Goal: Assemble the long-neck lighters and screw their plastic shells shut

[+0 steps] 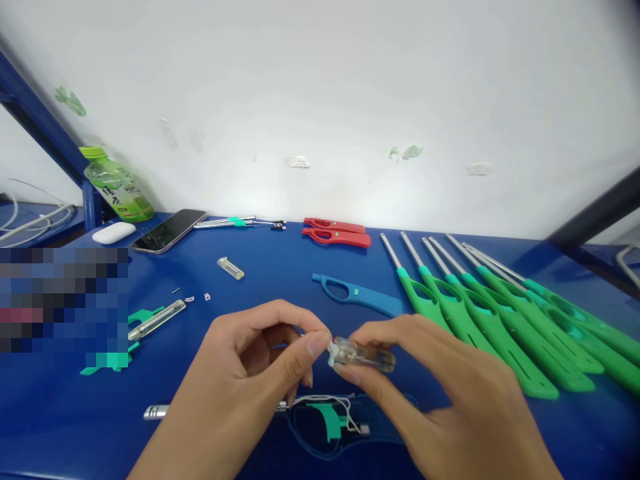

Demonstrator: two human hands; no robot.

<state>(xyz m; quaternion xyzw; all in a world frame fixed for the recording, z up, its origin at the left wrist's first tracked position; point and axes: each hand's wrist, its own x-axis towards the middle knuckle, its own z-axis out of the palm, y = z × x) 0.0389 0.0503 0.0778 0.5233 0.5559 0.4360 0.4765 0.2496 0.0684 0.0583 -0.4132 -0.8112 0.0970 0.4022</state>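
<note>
My right hand (pixel 445 373) grips a clear lighter fuel tank (pixel 373 357) between thumb and fingers, its valve end turned left. At that end, my left hand (pixel 260 353) has thumb and index finger pinched together; what lies between them is too small to make out. A pale piece (pixel 331 353) shows at the tank's tip beside the left fingertips. Below the hands lies a blue lighter casing half (pixel 320 455) with a teal trigger (pixel 330 421), a white wire (pixel 345 399) and a metal tube (pixel 156 412), partly hidden by my left arm.
Several green stick lighters (pixel 480 313) lie at right. Behind my hands are a blue casing (pixel 360 295), red casings (pixel 337 237) and another clear tank (pixel 230 268). Left are teal parts (pixel 145 315), a tank (pixel 159 320), a phone (pixel 170 231), a white case (pixel 114 233) and a bottle (pixel 120 187).
</note>
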